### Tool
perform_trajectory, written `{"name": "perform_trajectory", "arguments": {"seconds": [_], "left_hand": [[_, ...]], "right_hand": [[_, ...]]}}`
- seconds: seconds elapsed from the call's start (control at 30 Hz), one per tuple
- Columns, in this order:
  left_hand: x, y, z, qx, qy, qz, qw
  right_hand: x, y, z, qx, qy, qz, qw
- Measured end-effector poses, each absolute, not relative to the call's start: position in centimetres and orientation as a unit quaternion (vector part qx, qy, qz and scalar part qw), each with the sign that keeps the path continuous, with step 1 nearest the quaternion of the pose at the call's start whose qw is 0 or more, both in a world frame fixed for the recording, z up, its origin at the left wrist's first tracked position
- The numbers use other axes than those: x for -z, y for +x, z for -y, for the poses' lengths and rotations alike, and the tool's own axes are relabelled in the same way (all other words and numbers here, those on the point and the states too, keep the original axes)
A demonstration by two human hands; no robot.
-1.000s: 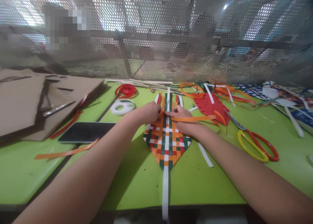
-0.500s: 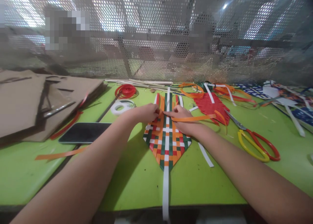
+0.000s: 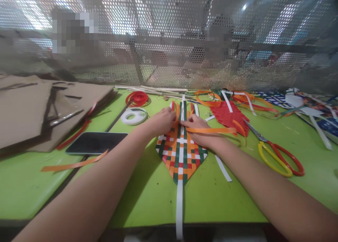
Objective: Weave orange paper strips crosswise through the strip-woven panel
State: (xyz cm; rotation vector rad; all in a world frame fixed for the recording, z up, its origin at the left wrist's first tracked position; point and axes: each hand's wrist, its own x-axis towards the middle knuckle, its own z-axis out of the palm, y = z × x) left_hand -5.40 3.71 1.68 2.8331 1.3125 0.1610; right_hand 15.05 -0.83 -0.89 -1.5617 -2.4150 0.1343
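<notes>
Woven mat (image 3: 180, 157) — right beneath the fingers (image 3: 191, 121)

The left forearm (image 3: 97, 175) and right forearm (image 3: 264, 185) are bare and reach forward from the lower corners of the view, angling inward so that the two hands nearly meet near the centre. The left hand (image 3: 160, 122) sits palm down, tilted slightly, with its fingers (image 3: 170, 113) curled forward and close together. The right hand (image 3: 198, 131) lies lower and flatter, its fingers (image 3: 188, 122) pointing inward toward the left hand. The fingertips of the two hands are just apart. Both wrists stay nearly straight, and the left wrist (image 3: 142, 132) is raised a little above the forearm's line.
</notes>
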Motion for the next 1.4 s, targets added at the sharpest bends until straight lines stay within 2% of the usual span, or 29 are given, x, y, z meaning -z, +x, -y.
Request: {"name": "perform_trajectory", "arguments": {"seconds": [0.07, 0.17, 0.3, 0.53, 0.7, 0.83, 1.03, 1.17, 1.3, 1.4], "left_hand": [[-1.5, -5.0, -3.6, -0.051, 0.914, -0.401, -0.037], [-1.2, -4.7, -3.7, -0.059, 0.916, -0.396, -0.032], [-1.2, -4.8, -3.8, -0.081, 0.885, -0.456, 0.046], [-1.6, -5.2, -4.0, -0.196, 0.792, -0.533, 0.224], [-2.0, -5.9, -4.4, -0.198, 0.716, -0.601, 0.295], [-2.5, -6.4, -4.3, -0.146, 0.750, -0.585, 0.273], [-2.8, -6.7, -4.3, -0.105, 0.774, -0.590, 0.202], [-2.6, -6.3, -4.0, -0.080, 0.783, -0.598, 0.149], [-2.5, -6.0, -3.7, -0.054, 0.814, -0.576, 0.046], [-2.3, -6.1, -3.7, -0.046, 0.821, -0.569, 0.025]], "right_hand": [[0.8, 15.0, 0.9, -0.042, -0.549, 0.825, 0.126], [0.4, 15.0, 1.1, -0.038, -0.536, 0.836, 0.110], [-0.1, 14.9, 1.1, -0.047, -0.527, 0.844, 0.088], [-0.1, 14.9, 1.1, -0.040, -0.528, 0.845, 0.073], [-0.3, 15.0, 1.9, -0.051, -0.544, 0.830, 0.114], [-0.8, 14.9, 2.4, -0.103, -0.545, 0.824, 0.119], [-0.4, 14.8, 1.1, -0.017, -0.494, 0.867, 0.061], [-0.3, 14.7, 0.7, -0.005, -0.493, 0.869, 0.046], [-0.3, 14.7, 0.8, -0.008, -0.496, 0.867, 0.046], [-0.3, 14.8, 0.9, -0.009, -0.494, 0.868, 0.050]]}}
